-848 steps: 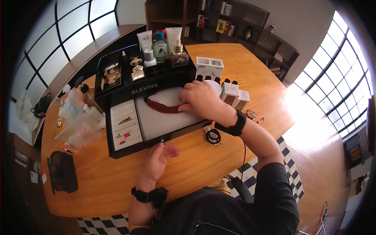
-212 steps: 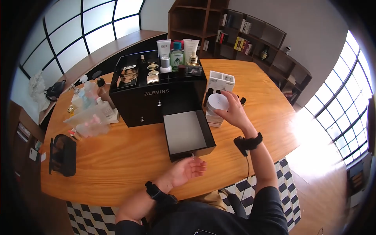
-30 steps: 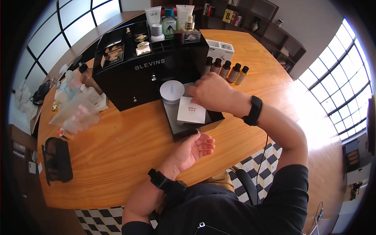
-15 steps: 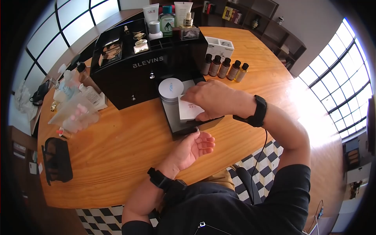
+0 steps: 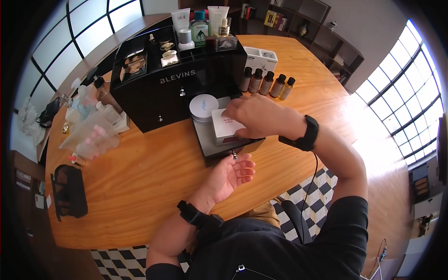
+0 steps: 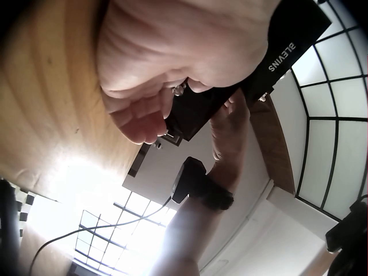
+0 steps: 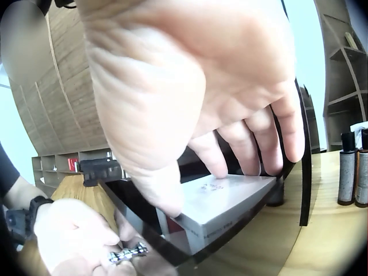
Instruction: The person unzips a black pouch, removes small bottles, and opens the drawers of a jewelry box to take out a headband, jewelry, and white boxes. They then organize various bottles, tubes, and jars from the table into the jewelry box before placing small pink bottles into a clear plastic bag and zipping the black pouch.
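In the head view, my right hand [image 5: 261,116] reaches over the pulled-out black drawer [image 5: 201,140] and grips a white square box [image 5: 223,122] with small red print. The right wrist view shows the thumb at one edge of that box and the fingertips along the far side of its top. A round, white-lidded jar [image 5: 203,105] stands beside it in the drawer. My left hand [image 5: 226,179] lies palm up before the drawer front, fingers loosely bent, with the metal knob [image 5: 234,155] right at its thumb and index finger.
The black BLEVINS organizer [image 5: 154,93] bears tubes and bottles on top. Several small dark-capped bottles [image 5: 266,84] and a white divided holder [image 5: 260,58] stand right. Left are a clear bag [image 5: 88,140] of toiletries and a black mesh case [image 5: 69,191].
Earlier, a wide drawer with a dark red item stood out; later a narrow bare one. It now holds the jar and box. Lately my right hand took the box and shifted it slightly.
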Available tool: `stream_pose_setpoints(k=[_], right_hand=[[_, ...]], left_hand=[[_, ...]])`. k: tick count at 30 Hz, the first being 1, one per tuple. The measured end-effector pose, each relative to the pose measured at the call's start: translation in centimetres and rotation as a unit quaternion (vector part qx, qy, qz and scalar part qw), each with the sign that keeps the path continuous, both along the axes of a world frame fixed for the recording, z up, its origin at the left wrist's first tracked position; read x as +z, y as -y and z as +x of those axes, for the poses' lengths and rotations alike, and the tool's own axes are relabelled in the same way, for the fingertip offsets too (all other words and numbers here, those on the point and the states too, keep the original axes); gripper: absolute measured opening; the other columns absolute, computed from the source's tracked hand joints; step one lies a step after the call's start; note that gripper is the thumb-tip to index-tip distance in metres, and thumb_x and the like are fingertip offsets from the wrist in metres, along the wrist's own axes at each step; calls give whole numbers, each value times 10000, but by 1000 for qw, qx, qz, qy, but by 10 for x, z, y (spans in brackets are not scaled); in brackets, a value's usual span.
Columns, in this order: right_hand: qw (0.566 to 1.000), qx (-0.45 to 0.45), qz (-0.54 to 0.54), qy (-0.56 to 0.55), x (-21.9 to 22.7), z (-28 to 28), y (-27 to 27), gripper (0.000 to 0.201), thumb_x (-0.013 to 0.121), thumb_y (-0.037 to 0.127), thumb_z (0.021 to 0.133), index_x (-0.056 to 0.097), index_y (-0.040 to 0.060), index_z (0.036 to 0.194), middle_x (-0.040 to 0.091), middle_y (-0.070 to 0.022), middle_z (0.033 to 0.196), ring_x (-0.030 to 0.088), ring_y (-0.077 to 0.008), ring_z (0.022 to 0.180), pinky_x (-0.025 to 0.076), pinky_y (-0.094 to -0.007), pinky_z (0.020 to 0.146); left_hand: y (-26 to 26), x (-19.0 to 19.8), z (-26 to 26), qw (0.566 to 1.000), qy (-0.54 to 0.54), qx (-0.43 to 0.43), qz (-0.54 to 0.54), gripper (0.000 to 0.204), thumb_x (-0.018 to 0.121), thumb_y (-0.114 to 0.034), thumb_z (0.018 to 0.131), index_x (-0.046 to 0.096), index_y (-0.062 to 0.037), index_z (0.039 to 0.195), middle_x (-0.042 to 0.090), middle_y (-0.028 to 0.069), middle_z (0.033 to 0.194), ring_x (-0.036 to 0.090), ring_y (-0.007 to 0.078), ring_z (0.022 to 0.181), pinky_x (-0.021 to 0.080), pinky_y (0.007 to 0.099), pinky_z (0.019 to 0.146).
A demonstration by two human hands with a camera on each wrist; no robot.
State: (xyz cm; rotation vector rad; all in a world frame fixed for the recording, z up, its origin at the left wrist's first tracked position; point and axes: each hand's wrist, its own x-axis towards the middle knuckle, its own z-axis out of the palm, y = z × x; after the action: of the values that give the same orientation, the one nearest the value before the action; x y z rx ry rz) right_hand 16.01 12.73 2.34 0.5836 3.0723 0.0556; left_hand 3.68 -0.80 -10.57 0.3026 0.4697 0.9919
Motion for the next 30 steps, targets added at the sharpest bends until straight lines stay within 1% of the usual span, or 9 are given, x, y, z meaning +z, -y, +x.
stream_pose_setpoints(k=[3, 5, 7, 9, 10, 13, 16, 26, 30], right_hand=[[996, 24, -4, -81, 0, 4, 18, 293, 703, 206, 717, 614, 62, 957, 606, -110, 913, 602, -304, 893, 489, -398, 763], [997, 60, -1, -41, 4, 4, 39, 238, 701, 235, 724, 601, 74, 868, 609, -94, 860, 601, -285, 875, 489, -383, 748], [995, 42, -67, 56, 5, 5, 63, 242, 691, 255, 729, 602, 79, 869, 612, -89, 846, 602, -274, 883, 494, -363, 734], [991, 93, -56, 81, -11, 13, 73, 233, 672, 267, 752, 603, 81, 874, 615, -87, 852, 611, -269, 856, 502, -358, 705], [987, 120, -50, 93, -21, 16, 73, 229, 663, 273, 764, 603, 82, 877, 617, -86, 856, 616, -267, 843, 505, -355, 690], [994, 99, -25, 45, -50, 22, 57, 258, 632, 311, 806, 598, 78, 912, 620, -87, 865, 627, -269, 791, 512, -360, 657], [995, 71, -69, -9, -38, 24, 54, 286, 612, 333, 833, 589, 80, 965, 626, -81, 875, 638, -279, 755, 516, -370, 653], [994, -19, -101, -36, -37, 1, 27, 387, 656, 285, 782, 559, 79, 1096, 660, -122, 851, 652, -302, 801, 514, -393, 682], [986, -57, -111, -111, -44, -16, 7, 406, 669, 260, 772, 556, 67, 1110, 657, -147, 924, 635, -312, 876, 505, -402, 766]], left_hand=[[-3, -6, -1, 1000, 13, 18, 18, 397, 356, -332, 973, 545, -45, 1172, 631, 105, 1052, 602, 231, 951, 472, 371, 835], [-5, -12, -4, 999, 7, 30, 35, 392, 345, -334, 975, 541, -66, 1184, 635, 96, 1047, 605, 226, 940, 471, 372, 821], [-7, -15, -3, 999, -5, 41, 23, 399, 325, -368, 985, 520, -93, 1197, 620, 82, 1114, 586, 225, 1015, 451, 377, 882], [-3, 5, 3, 995, -45, 81, -21, 413, 311, -392, 990, 514, -94, 1193, 601, 77, 1167, 562, 222, 1076, 436, 380, 916], [-5, -8, -1, 996, -55, 76, 7, 446, 290, -421, 993, 502, -94, 1210, 563, 74, 1240, 511, 221, 1159, 408, 390, 962], [-5, -3, -1, 998, -43, 40, 27, 453, 275, -422, 994, 506, -95, 1207, 557, 72, 1243, 514, 221, 1145, 415, 394, 939], [-8, -13, -5, 998, -39, 17, 51, 457, 285, -433, 988, 504, -96, 1205, 569, 69, 1217, 534, 233, 1101, 423, 393, 906], [-10, -5, -10, 996, 1, 93, 20, 400, 384, -401, 966, 438, -108, 1233, 588, 97, 1123, 583, 260, 962, 447, 385, 855], [-11, -4, -9, 995, -13, 96, -6, 393, 394, -380, 969, 437, -104, 1245, 586, 127, 1105, 583, 269, 952, 455, 388, 848]])
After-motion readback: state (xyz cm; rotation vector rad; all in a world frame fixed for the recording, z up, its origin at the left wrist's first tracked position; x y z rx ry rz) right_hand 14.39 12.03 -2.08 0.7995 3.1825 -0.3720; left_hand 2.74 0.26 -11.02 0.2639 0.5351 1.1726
